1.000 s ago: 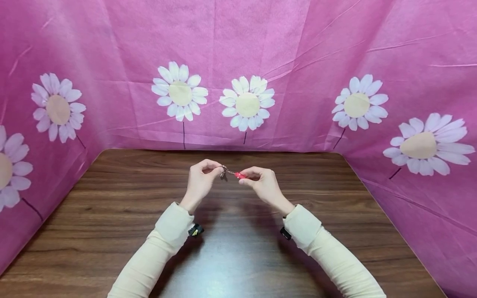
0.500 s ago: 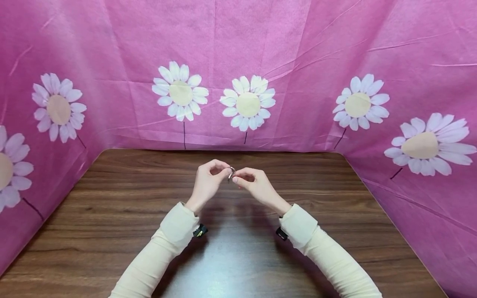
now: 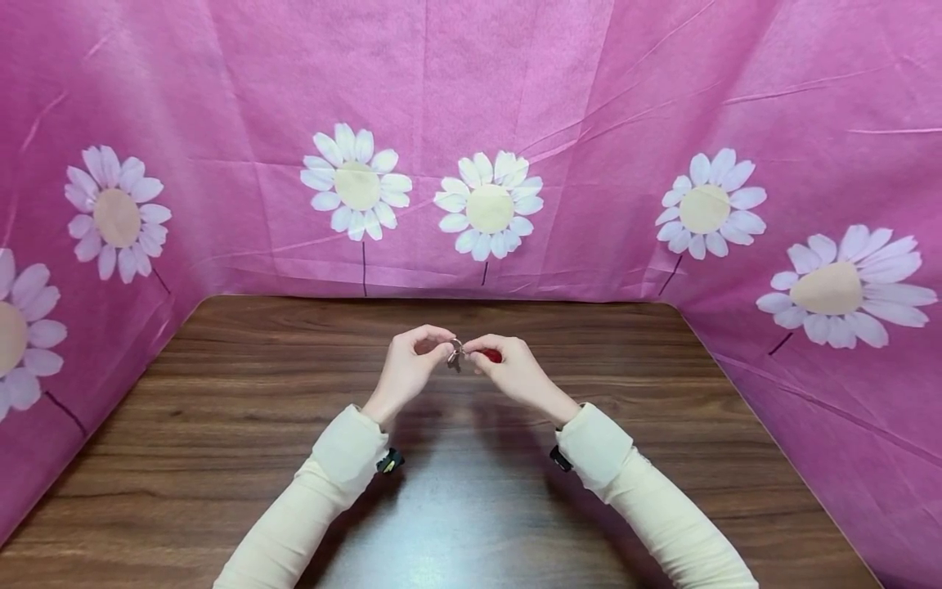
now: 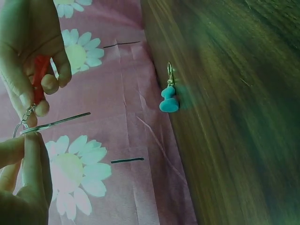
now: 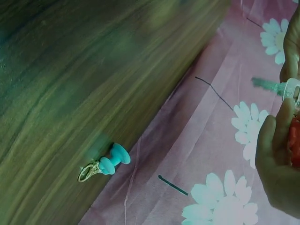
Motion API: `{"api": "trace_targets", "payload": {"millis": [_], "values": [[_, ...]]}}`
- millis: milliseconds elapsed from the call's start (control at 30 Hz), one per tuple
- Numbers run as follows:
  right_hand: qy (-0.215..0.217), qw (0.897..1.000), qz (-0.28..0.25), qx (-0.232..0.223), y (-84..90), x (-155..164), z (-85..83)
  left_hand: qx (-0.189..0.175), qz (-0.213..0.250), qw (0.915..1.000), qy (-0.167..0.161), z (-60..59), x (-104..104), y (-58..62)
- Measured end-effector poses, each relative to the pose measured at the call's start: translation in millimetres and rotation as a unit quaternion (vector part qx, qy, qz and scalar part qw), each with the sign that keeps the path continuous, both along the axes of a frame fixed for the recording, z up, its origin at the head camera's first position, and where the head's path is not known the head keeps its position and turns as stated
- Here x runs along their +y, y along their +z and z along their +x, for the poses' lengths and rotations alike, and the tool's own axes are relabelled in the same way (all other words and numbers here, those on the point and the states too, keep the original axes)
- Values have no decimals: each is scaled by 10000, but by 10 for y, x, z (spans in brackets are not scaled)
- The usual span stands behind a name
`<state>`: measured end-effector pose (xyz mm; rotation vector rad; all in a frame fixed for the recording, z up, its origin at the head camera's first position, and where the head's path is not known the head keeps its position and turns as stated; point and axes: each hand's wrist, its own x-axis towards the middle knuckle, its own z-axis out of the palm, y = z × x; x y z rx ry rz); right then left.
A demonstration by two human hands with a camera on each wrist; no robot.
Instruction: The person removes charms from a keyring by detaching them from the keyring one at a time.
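Observation:
My left hand [image 3: 412,366] pinches a metal key ring [image 3: 459,347] between thumb and fingertips, above the table. A key [image 4: 56,123] sticks out from the ring in the left wrist view. Opposite, my right hand [image 3: 515,368] has its fingertips at the ring's other side. Curled within its fingers is a red charm [image 4: 39,78], joined to the ring by a short chain [image 4: 27,114]. The right wrist view catches only part of the red charm [image 5: 295,140] and the key [image 5: 274,86]. Whether the ring's coil is spread cannot be made out.
A turquoise charm [image 4: 169,99] with a gold-coloured clasp [image 4: 170,72] lies by the far edge of the wooden table [image 3: 221,409]. It is not seen in the head view. A pink cloth [image 3: 574,98] with daisies surrounds the table at the back and sides.
My hands have come closer together. My right fingertips have shifted from the red charm to the ring, and the charm now sits inside that hand. The ring has moved slightly right and lower.

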<state>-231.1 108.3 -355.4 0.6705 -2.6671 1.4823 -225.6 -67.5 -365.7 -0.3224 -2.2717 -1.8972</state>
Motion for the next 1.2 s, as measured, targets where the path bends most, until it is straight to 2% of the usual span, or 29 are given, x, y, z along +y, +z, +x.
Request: {"api": "trace_targets", "payload": {"millis": [100,167,333,467,633,800,933,1033,1200], "values": [[-98,9994,210,272,-7,0,-12,103,-179,9998,15,0,2,-19],[-197,9986,292,405,-7,2,-16,208,-552,9983,28,0,7,-33],[-221,9975,442,515,-10,-3,-14,800,-1571,9843,75,7,31,-56],[-222,9971,499,538,-7,3,-6,1148,-1698,9787,144,15,35,-35],[-173,9969,505,580,10,31,3,1094,-1256,9858,214,8,17,-17],[18,9953,300,917,-39,38,-2,725,-772,9939,311,-4,-32,-23],[-207,9903,108,1371,-104,18,-4,345,-333,9982,350,-6,-52,-25],[-391,9882,-139,1473,-139,-10,-4,38,188,9992,360,-5,-45,-23],[-449,9877,-600,1370,-142,-47,0,-307,947,9943,394,-4,-20,-18]]}}
